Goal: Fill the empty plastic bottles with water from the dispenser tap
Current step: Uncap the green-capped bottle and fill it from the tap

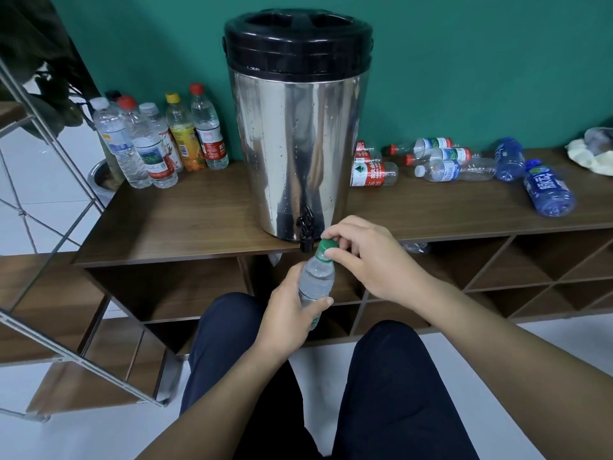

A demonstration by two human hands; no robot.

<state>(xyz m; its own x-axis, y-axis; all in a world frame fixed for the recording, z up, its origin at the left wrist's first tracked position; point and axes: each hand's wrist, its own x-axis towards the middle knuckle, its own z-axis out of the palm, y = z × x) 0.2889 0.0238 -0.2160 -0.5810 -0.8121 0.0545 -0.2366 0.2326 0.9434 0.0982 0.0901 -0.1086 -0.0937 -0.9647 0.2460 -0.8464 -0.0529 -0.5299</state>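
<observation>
Left hand (pixel 285 313) wraps the clear plastic bottle (pixel 316 280) mid-body — long axis tilts up-right, neck just below-right of the black dispenser tap (pixel 306 239). Right hand (pixel 363 257) pinches the green screw cap (pixel 326 250), so I'd drive the twist from there. Held label unreadable; blue bottle (pixel 549 189) shows Chinese characters.

My left hand (pixel 288 313) is gripping a clear bottle (pixel 316 280) around its body, tilting it a little, while my right hand (pixel 368 257) is pinching its green cap (pixel 328 246) from above. Just beyond my right fingertips the black tap (pixel 306 234) is sticking out from the base of the steel dispenser (pixel 295 127). Well off to the left of my left hand, capped bottles (pixel 159 141) are standing upright on the wooden shelf (pixel 185 220); far to the right of my right hand, more bottles (pixel 464 164) are lying on their sides.
</observation>
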